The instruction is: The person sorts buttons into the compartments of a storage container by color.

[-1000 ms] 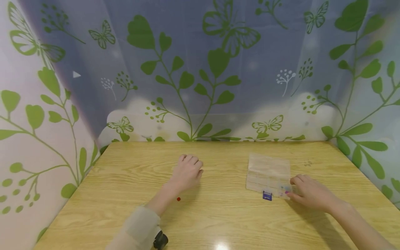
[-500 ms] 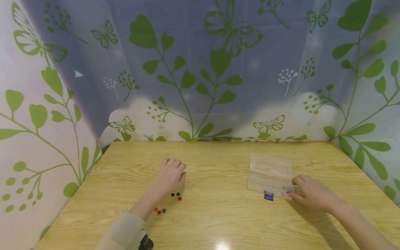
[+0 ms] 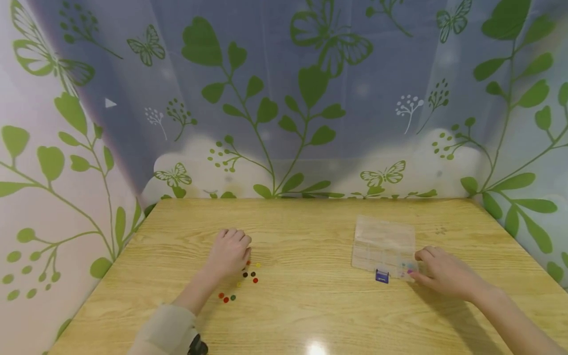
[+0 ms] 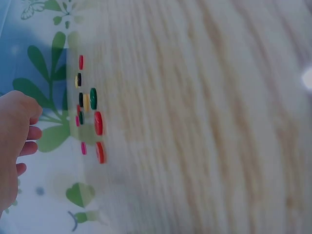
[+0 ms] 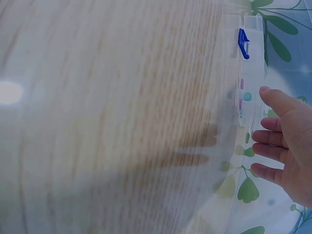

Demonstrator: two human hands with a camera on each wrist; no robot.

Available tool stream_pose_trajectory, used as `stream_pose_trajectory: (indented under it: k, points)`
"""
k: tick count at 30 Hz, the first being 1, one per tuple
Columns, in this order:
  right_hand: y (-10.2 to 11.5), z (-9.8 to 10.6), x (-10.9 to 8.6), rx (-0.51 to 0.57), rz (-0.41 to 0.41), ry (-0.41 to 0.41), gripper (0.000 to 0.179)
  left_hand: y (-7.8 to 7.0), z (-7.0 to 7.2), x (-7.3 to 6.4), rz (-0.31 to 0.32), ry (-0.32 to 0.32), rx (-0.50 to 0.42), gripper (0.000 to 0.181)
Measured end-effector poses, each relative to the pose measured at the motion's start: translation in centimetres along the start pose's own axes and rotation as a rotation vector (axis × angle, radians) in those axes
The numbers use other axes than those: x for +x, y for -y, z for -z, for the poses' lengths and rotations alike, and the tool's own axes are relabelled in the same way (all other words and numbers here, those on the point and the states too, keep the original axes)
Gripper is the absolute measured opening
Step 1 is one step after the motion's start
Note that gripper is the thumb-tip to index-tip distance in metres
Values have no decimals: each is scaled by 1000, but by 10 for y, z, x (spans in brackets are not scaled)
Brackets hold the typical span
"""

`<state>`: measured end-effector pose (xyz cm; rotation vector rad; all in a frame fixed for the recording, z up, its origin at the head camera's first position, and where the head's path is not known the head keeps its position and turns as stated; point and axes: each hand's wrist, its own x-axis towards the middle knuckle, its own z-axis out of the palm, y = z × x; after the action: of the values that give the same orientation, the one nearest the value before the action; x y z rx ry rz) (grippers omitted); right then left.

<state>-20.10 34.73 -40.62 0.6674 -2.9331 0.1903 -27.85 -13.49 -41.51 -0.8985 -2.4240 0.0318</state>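
Note:
My left hand [image 3: 230, 251] is over the left part of the table, its fingers bent; nothing shows in them in the left wrist view. Beside and below it lie several small button-like discs, among them a red disc [image 3: 255, 280], a green disc [image 3: 233, 298] and a yellow disc [image 3: 258, 265]. A clear, lidded plastic box [image 3: 383, 231] with a blue latch [image 3: 382, 276] sits to the right. Its right edge is by my right hand [image 3: 443, 271], whose fingers look relaxed and spread in the right wrist view. Pink and teal pieces [image 5: 247, 96] show through the box.
The wooden table [image 3: 306, 296] spreads between the two hands. A patterned cloth [image 3: 275, 98] hangs behind it and on both sides. A faint small mark or clear item [image 3: 440, 230] is to the right of the box.
My left hand has moved left and a little nearer, bringing the coloured discs into sight beside it. My right hand and the box have stayed put.

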Motion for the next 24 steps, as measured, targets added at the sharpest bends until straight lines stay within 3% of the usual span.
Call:
stream_pose_trajectory:
  k: [6,14,24]
  points:
    - [1,1,0,6,5,8,36,6,-3,-4,-25,-13,4,14]
    - [1,2,1,-7,21,-1,35,11,-3,-13,-36,58,12,13]
    - [2,3,0,-19,30,-17,34,5,-2,-22,-41,126,-8,9]
